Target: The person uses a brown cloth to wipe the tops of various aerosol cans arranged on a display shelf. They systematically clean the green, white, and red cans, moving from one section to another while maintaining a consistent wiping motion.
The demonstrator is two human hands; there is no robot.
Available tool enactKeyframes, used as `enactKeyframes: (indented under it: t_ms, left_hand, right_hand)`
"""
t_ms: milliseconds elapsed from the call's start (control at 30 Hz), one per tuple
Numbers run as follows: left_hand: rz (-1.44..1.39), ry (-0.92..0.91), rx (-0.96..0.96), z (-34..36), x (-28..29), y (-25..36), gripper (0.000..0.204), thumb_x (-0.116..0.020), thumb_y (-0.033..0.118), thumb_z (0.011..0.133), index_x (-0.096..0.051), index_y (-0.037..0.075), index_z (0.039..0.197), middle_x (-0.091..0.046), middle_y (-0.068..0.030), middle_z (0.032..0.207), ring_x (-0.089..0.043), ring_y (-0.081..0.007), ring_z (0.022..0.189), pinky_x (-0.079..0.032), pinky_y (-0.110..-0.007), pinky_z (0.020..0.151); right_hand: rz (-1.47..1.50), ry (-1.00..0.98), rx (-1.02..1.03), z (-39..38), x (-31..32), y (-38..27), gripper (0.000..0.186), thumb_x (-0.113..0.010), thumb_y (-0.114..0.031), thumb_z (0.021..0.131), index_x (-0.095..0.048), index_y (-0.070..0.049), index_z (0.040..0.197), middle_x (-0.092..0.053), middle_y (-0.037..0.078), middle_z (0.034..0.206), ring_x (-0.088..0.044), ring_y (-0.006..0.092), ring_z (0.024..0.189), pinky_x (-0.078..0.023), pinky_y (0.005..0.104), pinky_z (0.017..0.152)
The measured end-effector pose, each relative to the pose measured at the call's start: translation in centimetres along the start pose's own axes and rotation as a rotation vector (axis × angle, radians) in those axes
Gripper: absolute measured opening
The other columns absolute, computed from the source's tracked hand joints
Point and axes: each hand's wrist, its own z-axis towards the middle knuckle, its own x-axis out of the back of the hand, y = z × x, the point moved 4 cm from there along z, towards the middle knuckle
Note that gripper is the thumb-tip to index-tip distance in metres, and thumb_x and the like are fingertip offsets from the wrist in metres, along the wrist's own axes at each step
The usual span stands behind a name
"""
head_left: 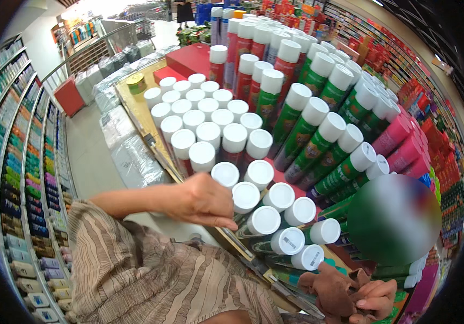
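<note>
Right hand (pixel 375 302) was low, fingers pinched on soft, crumpled brown cloth (pixel 330 289). Left hand (pixel 202 200) was curled, wrist bent, beside smooth, round white-capped cans (pixel 263 220); couldn't tell if it gripped one. Those stood in rows on the wooden tabletop (pixel 136 110). Glossy green cans (pixel 305 156) stood behind, flat-sided red box (pixel 191 59) farther.

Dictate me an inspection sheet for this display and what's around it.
Surface: wooden display stand, mostly covered.
Things at hand: white-capped cans, closely grouped; brown cloth.
Clutter: yellow tin and red box toward the stand's far left.
Hands: left hand curled beside the cans, contact unclear; right hand grips the cloth.
Cables: nothing seen.
Surroundings: stocked shelves at left, plastic-wrapped bundles beside the stand.
</note>
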Motion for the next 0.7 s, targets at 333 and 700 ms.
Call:
enactKeyframes:
  t_ms: [333,700]
  left_hand:
    - [-0.609,-0.077,0.32,-9.1,-8.8,-2.4,0.076,-0.07,0.023,0.086,-0.028,0.007,0.146,-0.056,-0.0142,0.122,-0.055,-0.0232,0.112,-0.043,-0.037,0.097]
    - [-1.271,0.322,0.577,-26.2,-13.2,-4.4,0.033,-0.057,0.005,0.092,-0.049,0.004,0.124,-0.059,-0.0061,0.112,-0.056,-0.0143,0.104,-0.045,-0.029,0.089]
  right_hand:
    - [-0.298,-0.021,-0.482,-0.1,-13.4,0.9,0.034,-0.083,-0.024,0.061,-0.07,-0.005,0.086,-0.049,0.005,0.072,-0.05,0.0167,0.062,-0.039,0.0272,0.055]
    - [-0.203,0.085,-0.806,-1.1,-37.2,6.5,0.013,-0.059,-0.007,0.089,-0.065,0.001,0.097,-0.059,0.013,0.085,-0.058,0.0244,0.074,-0.045,0.0315,0.066]
